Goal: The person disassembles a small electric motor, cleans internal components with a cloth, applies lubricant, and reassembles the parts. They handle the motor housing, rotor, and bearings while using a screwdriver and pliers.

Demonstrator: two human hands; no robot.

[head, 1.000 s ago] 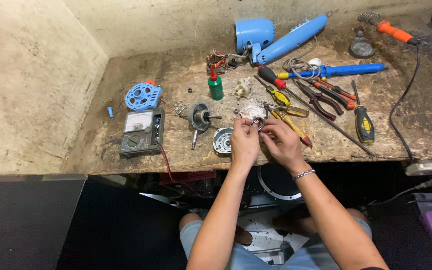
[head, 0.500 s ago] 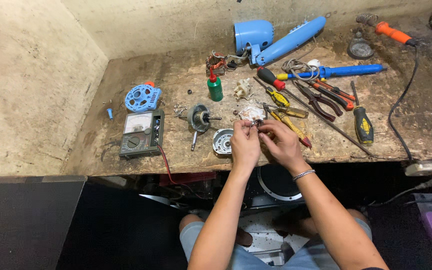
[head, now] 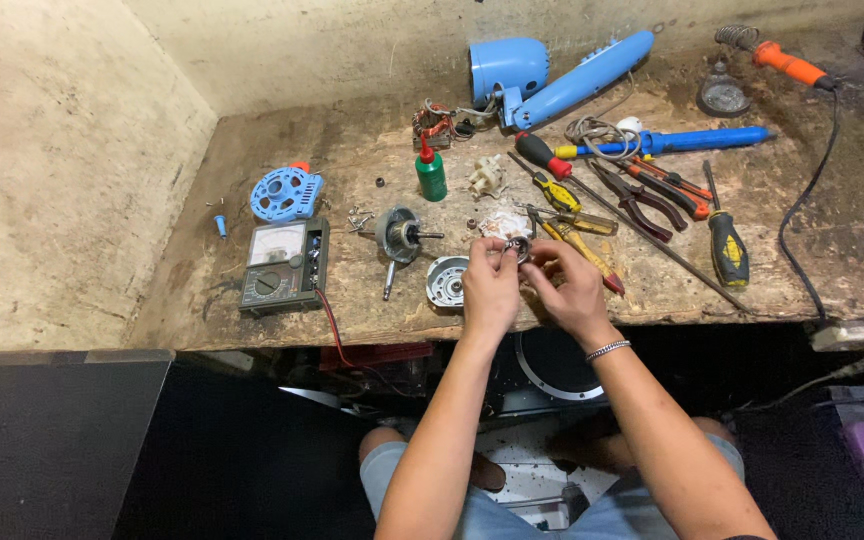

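Head view: worn wooden workbench (head: 352, 150) against stained plaster walls (head: 72, 150).

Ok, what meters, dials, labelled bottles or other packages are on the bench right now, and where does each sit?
Multimeter: left part of the bench, dark flat box, pale needle dial window, round selector knob.
Small bottle: bench centre, behind the hands, green body, red nozzle cap; any label too small to tell.
Round gauge: far right rear, dark rim, grey face.
No screens or signs in view.
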